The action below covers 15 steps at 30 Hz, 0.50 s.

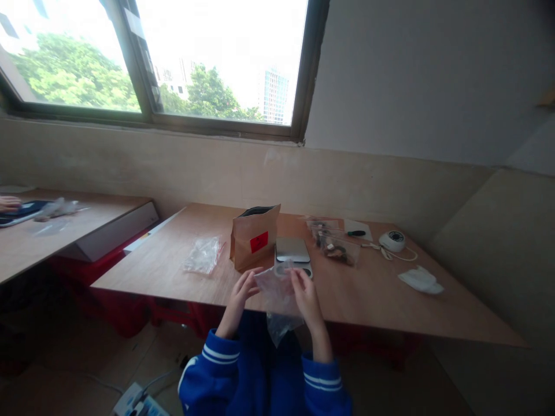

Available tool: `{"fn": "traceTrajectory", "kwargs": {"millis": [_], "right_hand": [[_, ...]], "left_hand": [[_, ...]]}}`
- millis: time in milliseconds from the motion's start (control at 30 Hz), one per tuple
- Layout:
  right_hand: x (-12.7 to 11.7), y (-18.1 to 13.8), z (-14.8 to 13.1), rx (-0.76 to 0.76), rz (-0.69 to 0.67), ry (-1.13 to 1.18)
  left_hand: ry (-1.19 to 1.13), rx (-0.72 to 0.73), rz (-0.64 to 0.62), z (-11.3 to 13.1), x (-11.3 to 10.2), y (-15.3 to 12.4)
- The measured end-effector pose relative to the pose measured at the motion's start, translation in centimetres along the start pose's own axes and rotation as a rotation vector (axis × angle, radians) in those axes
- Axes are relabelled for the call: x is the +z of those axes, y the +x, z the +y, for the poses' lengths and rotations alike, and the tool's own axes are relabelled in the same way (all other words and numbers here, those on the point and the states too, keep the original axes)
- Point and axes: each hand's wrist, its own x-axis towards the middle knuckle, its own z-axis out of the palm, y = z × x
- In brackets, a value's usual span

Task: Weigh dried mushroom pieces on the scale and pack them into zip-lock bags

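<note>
A clear plastic zip bag hangs between my hands at the table's front edge, its lower end dangling over my lap. My left hand pinches the bag's upper left side. The fingers of my right hand are closed on its upper right edge. Nothing can be made out inside the bag. Just behind it is a small scale with a metal plate, partly covered by the bag. To the scale's left stands a brown paper pouch with a red label, upright and open at the top.
More clear bags lie at the table's left. Bags with dark contents lie right of the scale, near a dark-handled tool, a white dome camera with cable, and a crumpled white tissue. Another person's hand shows far left.
</note>
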Motion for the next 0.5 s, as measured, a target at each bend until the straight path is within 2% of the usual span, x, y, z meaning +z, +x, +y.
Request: {"fn": "traceTrajectory", "kwargs": {"millis": [67, 233, 400, 500], "right_hand": [[0.1, -0.1, 0.0, -0.035, -0.033, -0.052], [0.4, -0.2, 0.0, -0.099, 0.105, -0.217], [1.0, -0.4, -0.4, -0.092, 0.132, -0.258], [1.4, -0.6, -0.7, -0.039, 0.188, -0.205]], "left_hand": [[-0.047, -0.029, 0.041, -0.1, 0.6, 0.2], [-0.131, -0.072, 0.020, -0.5, 1.9, 0.1], [-0.058, -0.009, 0.216, -0.6, 2.9, -0.2], [-0.027, 0.035, 0.267, -0.3, 2.8, -0.2]]}}
